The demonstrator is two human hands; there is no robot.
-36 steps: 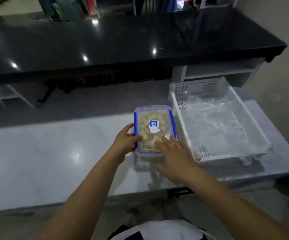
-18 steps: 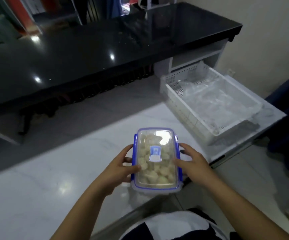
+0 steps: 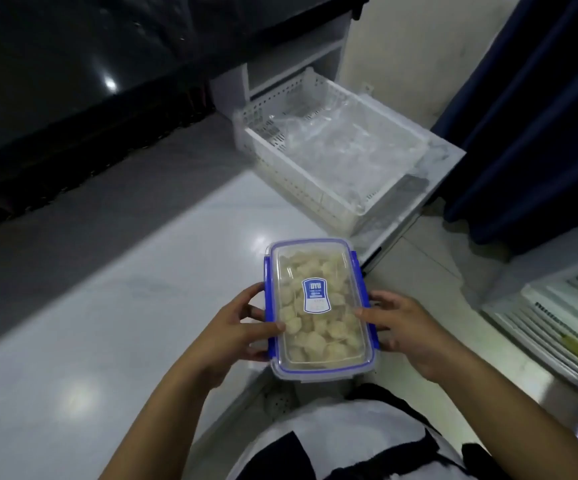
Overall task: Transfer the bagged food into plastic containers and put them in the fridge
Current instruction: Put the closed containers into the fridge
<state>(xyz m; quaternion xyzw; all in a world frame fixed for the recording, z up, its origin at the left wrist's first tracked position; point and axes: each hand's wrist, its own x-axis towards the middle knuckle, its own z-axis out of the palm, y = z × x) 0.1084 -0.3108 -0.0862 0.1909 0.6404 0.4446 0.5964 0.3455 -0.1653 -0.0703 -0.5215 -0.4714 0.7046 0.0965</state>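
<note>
One readable mark only: a small blue-and-white sticker (image 3: 316, 295) stuck approx. mid-lid on the clear rectangular plastic container with blue rim and side clips (image 3: 318, 308). Its blue top band carries white block letters, apparently "DYU" (first char. could be read otherwise). Beneath that sit a few lines of finer print, too small and blurred to make out. No other text, nos. or signs legible elsewhere.

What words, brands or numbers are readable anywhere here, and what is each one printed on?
"DYU": large letters at the top of the blue and white sticker on the clear lid of the container held between the left hand and right hand.
Smaller lines below it on the sticker: too blurred to read.
White basket, counter: no text visible.
</note>
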